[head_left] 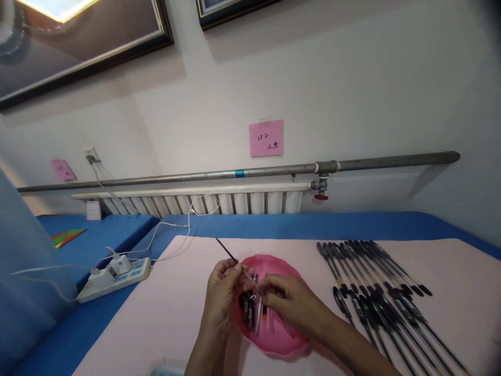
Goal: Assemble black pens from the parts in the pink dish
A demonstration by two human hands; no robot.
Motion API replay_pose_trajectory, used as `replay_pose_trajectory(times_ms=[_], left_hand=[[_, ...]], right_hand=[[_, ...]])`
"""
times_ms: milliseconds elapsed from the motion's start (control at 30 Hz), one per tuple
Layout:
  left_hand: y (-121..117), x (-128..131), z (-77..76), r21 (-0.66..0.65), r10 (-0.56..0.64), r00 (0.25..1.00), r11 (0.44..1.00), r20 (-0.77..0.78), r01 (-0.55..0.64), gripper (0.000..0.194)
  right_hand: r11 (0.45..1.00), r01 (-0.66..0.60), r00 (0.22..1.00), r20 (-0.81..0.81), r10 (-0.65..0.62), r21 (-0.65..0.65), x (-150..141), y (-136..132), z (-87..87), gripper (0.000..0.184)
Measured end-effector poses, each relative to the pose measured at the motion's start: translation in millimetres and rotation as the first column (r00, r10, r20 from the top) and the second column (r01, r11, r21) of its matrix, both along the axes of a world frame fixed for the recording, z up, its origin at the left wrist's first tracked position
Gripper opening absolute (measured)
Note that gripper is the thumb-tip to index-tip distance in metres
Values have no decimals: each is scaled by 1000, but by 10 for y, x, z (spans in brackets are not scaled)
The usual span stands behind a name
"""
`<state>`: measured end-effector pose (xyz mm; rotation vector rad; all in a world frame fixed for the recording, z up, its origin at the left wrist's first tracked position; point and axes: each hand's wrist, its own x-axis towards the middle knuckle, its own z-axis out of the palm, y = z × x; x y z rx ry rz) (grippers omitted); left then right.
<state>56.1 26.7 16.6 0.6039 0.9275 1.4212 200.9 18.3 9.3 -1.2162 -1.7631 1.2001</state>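
Note:
A thin black pen refill (226, 248) slants up to the left over a pink scalloped dish (284, 347). My left hand (219, 292) is closed, pinching the refill partway along. The fingers of my right hand (294, 304) pinch a pale, clear length in line with its lower end; whether this is the refill's tail or a separate tube I cannot tell. Beneath the hands, the dish holds black pen caps (247, 308), clear tubes (271, 318) and a small orange piece (264, 315). My fingers hide part of the contents.
Two rows of black-capped pens, a far row (352, 261) and a near row (391, 318), lie on the pink sheet (156, 313) at right. At left are a white power strip (117, 284) and loose cables. A radiator (254, 202) and pipe run behind the blue table (352, 224).

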Motion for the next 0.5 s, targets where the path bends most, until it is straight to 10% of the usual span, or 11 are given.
replay_pose_trajectory(times_ms=[500], left_hand=[[-64,105,-49,-113,-240,971,964,21,240,32]], right_hand=[[989,144,983,-105,-148,-42,23,4,164,16]])
